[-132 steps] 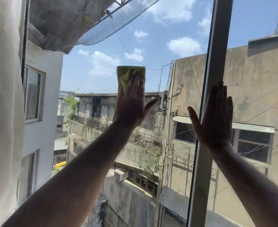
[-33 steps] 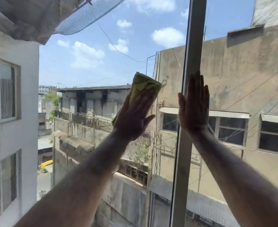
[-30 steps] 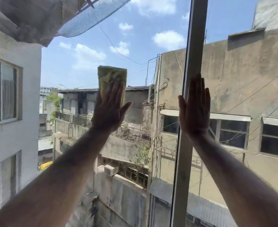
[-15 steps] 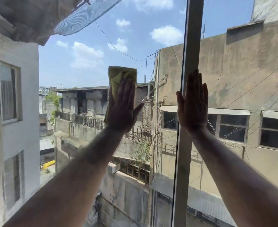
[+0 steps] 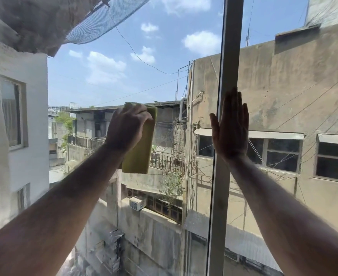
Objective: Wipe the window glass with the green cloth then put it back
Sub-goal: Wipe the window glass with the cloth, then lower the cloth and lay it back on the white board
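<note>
Left hand (image 5: 127, 127): your grip holds the cloth (image 5: 141, 152) by its top.
Right hand (image 5: 231, 128): fingers spread wide, flat on the frame (image 5: 221, 196).

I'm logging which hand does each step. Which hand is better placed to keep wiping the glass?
Left. The left hand already grips the cloth against the glass. The right hand is empty, laid flat over the frame, apparently bracing.

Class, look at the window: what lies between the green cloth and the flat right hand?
In the head view, only bare window glass lies between the green cloth and the right hand, which rests on the frame post.
</note>
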Demonstrator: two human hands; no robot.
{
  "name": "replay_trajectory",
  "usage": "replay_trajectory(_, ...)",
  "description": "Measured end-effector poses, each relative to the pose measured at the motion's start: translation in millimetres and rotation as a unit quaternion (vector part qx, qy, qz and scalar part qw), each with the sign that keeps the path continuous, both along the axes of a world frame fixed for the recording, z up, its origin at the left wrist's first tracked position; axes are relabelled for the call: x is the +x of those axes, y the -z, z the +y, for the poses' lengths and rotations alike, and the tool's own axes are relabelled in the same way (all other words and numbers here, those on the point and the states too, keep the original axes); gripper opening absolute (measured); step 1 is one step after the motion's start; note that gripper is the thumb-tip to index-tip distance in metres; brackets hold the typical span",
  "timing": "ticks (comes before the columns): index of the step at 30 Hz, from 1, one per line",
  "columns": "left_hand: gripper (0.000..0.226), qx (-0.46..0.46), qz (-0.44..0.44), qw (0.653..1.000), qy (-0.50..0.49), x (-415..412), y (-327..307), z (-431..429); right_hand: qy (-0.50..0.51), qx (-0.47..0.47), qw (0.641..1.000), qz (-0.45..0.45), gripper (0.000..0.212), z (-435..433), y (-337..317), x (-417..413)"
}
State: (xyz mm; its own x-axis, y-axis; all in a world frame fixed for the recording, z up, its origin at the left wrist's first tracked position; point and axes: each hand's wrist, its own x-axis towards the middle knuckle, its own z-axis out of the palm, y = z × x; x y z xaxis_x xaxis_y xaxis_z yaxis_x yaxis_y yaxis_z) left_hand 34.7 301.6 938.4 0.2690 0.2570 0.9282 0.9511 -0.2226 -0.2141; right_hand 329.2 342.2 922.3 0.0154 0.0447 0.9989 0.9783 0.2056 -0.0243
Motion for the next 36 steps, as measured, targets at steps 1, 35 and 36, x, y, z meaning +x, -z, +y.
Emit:
replay_trajectory(1, 0.030, -0.001, -0.019, 1.000, -0.012, 1, -5, -2, 0.000, 0.000, 1.000, 0.000, 0.069, 0, 0, 0)
replay_trajectory(35, 0.041, -0.288, -0.566, 0.703, 0.321, -24, 112, -104, -0.555, -0.500, 0.584, 0.317, 0.012, -124, 131, -54)
replay_trajectory(36, 0.041, -0.326, -0.566, 0.687, 0.318, -28, 137, -108, -0.560, -0.505, 0.559, 0.345, 0.012, -126, 153, -51)
